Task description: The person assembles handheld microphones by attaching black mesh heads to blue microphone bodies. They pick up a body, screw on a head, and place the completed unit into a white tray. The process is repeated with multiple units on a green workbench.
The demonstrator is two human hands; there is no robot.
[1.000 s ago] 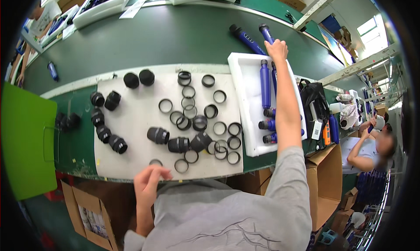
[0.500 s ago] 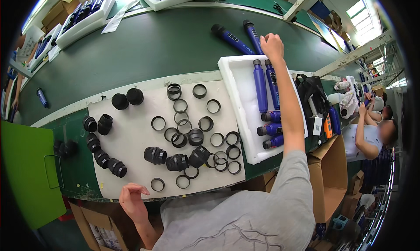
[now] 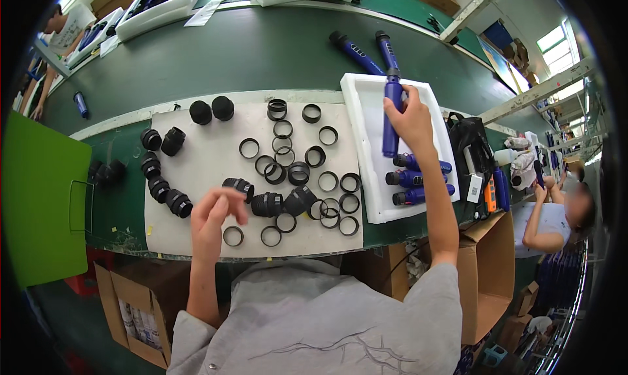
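Three blue tubes [image 3: 407, 178], perhaps more, in white tray [image 3: 366, 136].

Right hand [image 3: 413, 119]: we've drawn it back inside the white tray's [image 3: 358, 159] far edge.
Blue tube [image 3: 390, 136]: now in our fingers, its end over that edge.
Left hand [image 3: 213, 217]: farther in from the bench's [image 3: 116, 217] near edge.

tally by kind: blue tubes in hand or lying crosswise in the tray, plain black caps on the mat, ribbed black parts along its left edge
Blue tubes: 4 (1 in the right hand, 3 crosswise)
Plain black caps: 2
Ribbed black parts: 5
Total: 11
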